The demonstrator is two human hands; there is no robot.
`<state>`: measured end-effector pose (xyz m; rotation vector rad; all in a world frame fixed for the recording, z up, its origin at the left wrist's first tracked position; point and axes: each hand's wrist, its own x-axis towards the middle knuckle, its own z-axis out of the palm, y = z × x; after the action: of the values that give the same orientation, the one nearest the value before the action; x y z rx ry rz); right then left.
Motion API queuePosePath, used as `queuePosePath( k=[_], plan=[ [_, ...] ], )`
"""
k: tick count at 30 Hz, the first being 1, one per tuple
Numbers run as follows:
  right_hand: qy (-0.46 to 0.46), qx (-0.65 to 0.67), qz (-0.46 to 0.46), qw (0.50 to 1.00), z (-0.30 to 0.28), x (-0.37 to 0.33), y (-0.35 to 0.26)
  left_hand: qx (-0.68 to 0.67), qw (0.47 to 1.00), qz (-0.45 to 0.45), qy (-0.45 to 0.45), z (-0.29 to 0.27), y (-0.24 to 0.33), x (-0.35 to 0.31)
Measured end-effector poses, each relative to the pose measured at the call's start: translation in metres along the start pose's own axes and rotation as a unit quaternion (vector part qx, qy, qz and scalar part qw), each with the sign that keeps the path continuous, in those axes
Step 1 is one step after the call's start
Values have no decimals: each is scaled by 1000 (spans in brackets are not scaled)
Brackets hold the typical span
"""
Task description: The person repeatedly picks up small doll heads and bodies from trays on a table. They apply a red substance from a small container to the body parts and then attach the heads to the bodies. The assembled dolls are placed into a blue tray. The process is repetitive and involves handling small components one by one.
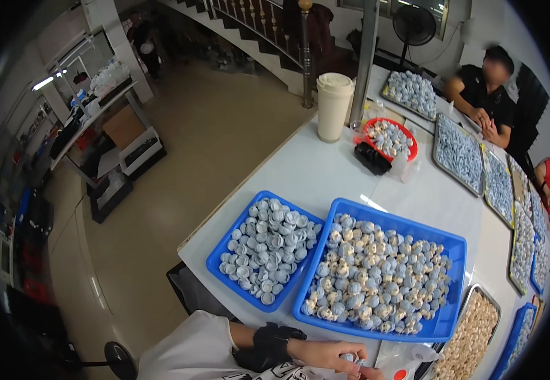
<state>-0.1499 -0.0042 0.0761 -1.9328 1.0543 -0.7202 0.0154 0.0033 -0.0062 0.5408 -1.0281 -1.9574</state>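
1. Head view, bottom edge: the left hand (325, 356) curls its fingers round a small pale blue piece (349, 358), pinched at the fingertips just below the near rim of the big tray.
2. Right hand (370, 372) barely peeks in at the lower edge, touching the same piece; whether it grips or lies loose, I cannot tell.
3. A black wrist strap (268, 345) sits on the left forearm, white sleeve (186, 351) behind it.
4. Just beyond the hands, the large blue tray (443, 237) is heaped with blue and cream little pieces.
5. To its left, touching corner to side, a smaller blue tray (215, 256) holds only pale blue cup-shaped pieces.
6. To the right, a metal tray (468, 301) of cream pieces, partly cut off.
7. Further up the white table (306, 171): a tall cream cup (334, 104) with lid, a red bowl (409, 136) of pieces, a black pouch (372, 158) beside it.
8. Along the far right edge, a row of metal trays (439, 155) filled with blue pieces.
9. Another person in a black shirt (477, 92) sits at the far end, hands together on the table.
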Motion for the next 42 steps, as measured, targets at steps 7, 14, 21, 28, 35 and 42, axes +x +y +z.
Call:
queuePosePath(
  k=[7, 14, 21, 28, 35, 42],
  plan=[
    [138, 110, -2, 984, 7, -35, 41, 69, 997, -34, 8, 1, -4, 2],
    [1, -15, -42, 999, -9, -8, 9, 74, 994, -56, -53, -3, 4, -6],
    [27, 40, -45, 998, -4, -2, 24, 115, 991, -55, -30, -6, 11, -10],
    [68, 96, -42, 992, -10, -20, 32, 97, 988, -116, -32, 6, 22, -1],
    [81, 44, -63, 994, -31, -33, 30, 44, 987, -157, -6, 0, 20, -7],
    [228, -178, 85, 954, -66, -28, 35, -12, 984, -178, 19, -3, 22, -6]
  ],
)
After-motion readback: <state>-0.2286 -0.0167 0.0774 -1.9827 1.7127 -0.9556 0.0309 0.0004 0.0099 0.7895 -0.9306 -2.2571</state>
